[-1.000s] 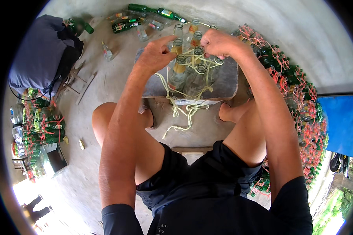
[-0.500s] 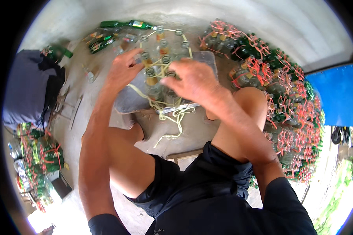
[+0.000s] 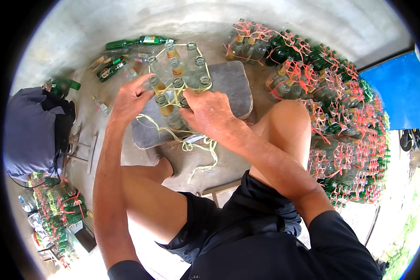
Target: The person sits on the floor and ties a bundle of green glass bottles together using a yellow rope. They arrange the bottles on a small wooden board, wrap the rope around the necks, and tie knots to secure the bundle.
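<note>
Several clear glass bottles (image 3: 178, 70) stand upright in a tight group on a dark board (image 3: 231, 86). Pale yellow twine (image 3: 165, 52) runs round their necks and crosses between them. At the group's left side is my left hand (image 3: 128, 100), thumb and forefinger apart, the forefinger touching or close to a bottle's mouth. My right hand (image 3: 209, 108) is closed at the near right bottles, where the twine runs into its fingers. It hides part of a bottle there. Loose twine ends (image 3: 210, 156) hang over the board's near edge.
Bottle bundles tied with red string (image 3: 340, 126) are stacked along the right. Green bottles (image 3: 111, 70) lie on the floor at the far left. A stool with dark cloth (image 3: 35, 130) stands left, with more bottles (image 3: 63, 205) nearer me. My knees flank the board.
The view has shifted, so the bottles and board appear lower and further left. My right hand has come in closer against the near bottles, its fingers more curled. My left hand remains beside the group.
</note>
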A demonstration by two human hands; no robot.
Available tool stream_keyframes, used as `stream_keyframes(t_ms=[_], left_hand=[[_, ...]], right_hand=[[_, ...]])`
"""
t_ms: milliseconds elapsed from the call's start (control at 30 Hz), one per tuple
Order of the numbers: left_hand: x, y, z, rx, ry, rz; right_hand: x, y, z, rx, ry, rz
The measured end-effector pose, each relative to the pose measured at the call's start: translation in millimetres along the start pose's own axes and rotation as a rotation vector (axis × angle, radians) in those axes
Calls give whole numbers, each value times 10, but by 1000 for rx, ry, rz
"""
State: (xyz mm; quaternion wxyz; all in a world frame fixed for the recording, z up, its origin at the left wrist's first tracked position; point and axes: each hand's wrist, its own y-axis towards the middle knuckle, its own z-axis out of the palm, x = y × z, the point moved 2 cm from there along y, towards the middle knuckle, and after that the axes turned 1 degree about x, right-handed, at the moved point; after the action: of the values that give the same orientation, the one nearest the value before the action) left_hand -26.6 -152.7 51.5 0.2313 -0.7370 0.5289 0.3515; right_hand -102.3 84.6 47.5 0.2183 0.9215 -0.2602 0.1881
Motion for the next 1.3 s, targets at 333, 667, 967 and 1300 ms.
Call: stream_keyframes(t_ms=[333, 667, 967, 1300], left_hand=[[0, -74, -28, -42, 28, 37], [-43, -262, 98, -126, 4, 122], [-256, -457, 520, -222, -55, 111], [-179, -446, 553, -207, -44, 135]], right_hand=[[-44, 14, -34, -27, 6, -74], [-204, 86, -280, 97, -66, -104], [-522, 359, -562, 285, -192, -59], [-593, 336, -623, 211, -98, 34]])
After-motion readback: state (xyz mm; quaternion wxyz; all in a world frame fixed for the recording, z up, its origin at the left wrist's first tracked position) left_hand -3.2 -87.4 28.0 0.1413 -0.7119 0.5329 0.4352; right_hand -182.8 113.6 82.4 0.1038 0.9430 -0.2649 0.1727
